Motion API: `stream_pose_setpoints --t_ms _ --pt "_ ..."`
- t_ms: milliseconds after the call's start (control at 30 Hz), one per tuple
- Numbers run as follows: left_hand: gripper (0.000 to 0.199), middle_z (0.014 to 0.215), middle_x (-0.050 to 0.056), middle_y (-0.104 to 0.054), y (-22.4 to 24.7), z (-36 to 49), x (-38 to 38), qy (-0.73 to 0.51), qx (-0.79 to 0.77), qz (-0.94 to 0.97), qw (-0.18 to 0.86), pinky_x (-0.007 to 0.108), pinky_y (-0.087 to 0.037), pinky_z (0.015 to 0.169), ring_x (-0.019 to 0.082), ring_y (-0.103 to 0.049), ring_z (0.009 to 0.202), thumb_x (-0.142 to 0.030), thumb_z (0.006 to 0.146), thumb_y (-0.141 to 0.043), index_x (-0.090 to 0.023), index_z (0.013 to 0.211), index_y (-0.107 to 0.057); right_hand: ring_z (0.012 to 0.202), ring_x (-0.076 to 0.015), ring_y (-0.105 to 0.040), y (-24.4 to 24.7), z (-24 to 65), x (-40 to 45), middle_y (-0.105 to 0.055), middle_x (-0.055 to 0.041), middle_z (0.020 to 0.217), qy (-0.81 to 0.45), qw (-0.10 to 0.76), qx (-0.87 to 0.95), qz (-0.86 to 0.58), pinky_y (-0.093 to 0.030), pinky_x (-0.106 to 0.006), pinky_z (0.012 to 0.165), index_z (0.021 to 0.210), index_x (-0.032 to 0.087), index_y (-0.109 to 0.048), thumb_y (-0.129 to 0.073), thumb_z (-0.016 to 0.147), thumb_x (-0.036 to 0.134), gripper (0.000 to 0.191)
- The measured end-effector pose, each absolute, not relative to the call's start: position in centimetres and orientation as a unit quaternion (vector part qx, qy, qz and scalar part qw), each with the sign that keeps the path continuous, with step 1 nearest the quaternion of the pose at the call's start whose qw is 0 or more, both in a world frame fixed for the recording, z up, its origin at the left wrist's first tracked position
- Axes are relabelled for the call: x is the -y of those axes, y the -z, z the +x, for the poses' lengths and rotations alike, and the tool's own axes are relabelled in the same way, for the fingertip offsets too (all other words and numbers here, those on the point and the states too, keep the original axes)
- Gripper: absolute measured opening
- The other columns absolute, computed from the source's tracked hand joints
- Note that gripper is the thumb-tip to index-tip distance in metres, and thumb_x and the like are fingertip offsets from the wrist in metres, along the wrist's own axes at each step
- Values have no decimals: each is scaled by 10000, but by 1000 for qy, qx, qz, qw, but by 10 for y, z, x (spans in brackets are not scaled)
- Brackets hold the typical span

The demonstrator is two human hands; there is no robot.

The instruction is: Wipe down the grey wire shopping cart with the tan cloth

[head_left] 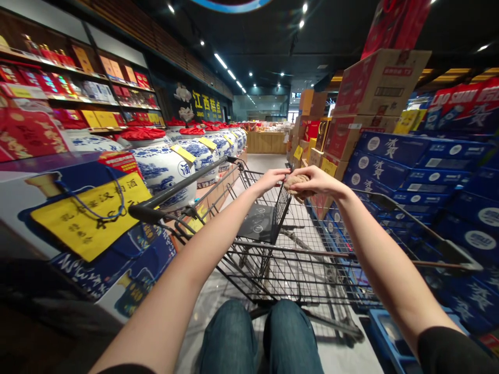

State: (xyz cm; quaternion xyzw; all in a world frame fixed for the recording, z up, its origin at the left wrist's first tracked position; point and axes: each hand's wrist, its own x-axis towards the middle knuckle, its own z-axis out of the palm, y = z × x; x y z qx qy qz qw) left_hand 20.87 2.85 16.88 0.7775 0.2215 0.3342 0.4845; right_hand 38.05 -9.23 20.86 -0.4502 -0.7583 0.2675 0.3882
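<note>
A black wire shopping cart (312, 254) stands sideways in front of my knees, its handle to the left. My right hand (322, 179) is closed on a crumpled tan cloth (298, 183) at the far rim of the cart. Beside it, my left hand (268, 182) reaches over the basket with its fingers stretched out flat, their tips close to the cloth and the rim. Whether those fingertips touch the cloth I cannot tell. A black child-seat panel (257, 222) shows below my hands.
Blue-and-white jars (156, 161) with red cloth tops line the left, behind a gift box with a yellow price sign (91, 215). Blue cartons (384, 150) and brown cartons (368, 85) are stacked high on the right. A blue crate (390, 332) sits at the lower right.
</note>
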Motion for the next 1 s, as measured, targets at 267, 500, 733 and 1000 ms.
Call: stream_pose_setpoints --t_ms 267,500,733,1000 --pt "469 1499 80 -656 -169 209 -26 -332 -220 771 496 375 -537 1013 251 -669 1237 -174 867 -590 -197 1309 -744 644 -146 -623 -209 380 96 -699 -31 751 -315 357 767 -429 -506 -269 578 867 140 -782 -900 619 453 416" --pt "450 1470 70 -679 -166 210 -32 -332 -209 783 483 394 -527 1021 266 -651 1276 -238 870 -618 -224 1301 -749 670 -162 -633 -210 379 95 -696 -34 743 -244 418 749 -452 -503 -274 575 897 131 -781 -877 656 469 426" --pt "491 1501 82 -655 -165 211 -36 -335 -213 779 486 361 -531 981 270 -647 1270 -211 803 -652 -211 1282 -759 674 -151 -629 -210 378 95 -704 -39 782 -265 376 775 -433 -513 -272 602 923 127 -779 -867 675 471 433" --pt "551 1489 95 -660 -166 208 -36 -332 -226 768 499 370 -530 951 235 -683 1143 -198 769 -648 -203 1312 -739 779 -180 -672 -216 384 99 -740 -47 861 -287 295 817 -405 -561 -305 728 912 150 -790 -893 639 491 448"
